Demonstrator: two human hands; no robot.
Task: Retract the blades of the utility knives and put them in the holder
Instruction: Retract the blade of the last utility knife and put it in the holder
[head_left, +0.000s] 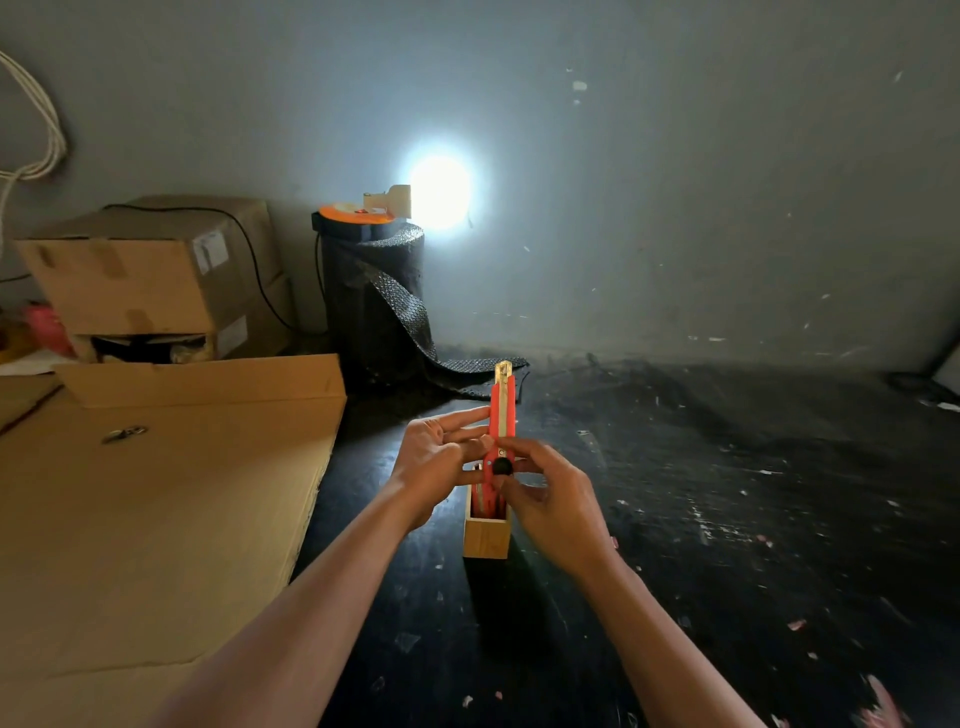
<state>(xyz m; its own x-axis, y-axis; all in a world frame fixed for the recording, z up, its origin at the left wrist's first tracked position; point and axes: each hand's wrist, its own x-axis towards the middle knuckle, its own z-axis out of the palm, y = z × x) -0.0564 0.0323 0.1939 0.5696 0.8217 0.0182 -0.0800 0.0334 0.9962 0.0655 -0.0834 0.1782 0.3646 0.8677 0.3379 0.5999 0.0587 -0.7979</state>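
Note:
A red utility knife (503, 410) is held upright above a small wooden holder (485, 538), with a short piece of blade showing at its top end. My left hand (435, 462) steadies the knife's left side with the fingers spread. My right hand (545, 499) grips its lower part, thumb and fingers at the black knob on the body. The holder stands on the dark table, and red knife handles show inside it, partly hidden behind my hands.
Flat cardboard sheets (156, 493) cover the table's left side. Stacked cardboard boxes (156, 275) stand at the back left. A black roll of mesh material (374, 296) with a bright lamp (439, 192) on top stands against the wall. The dark tabletop (727, 493) is speckled with scraps.

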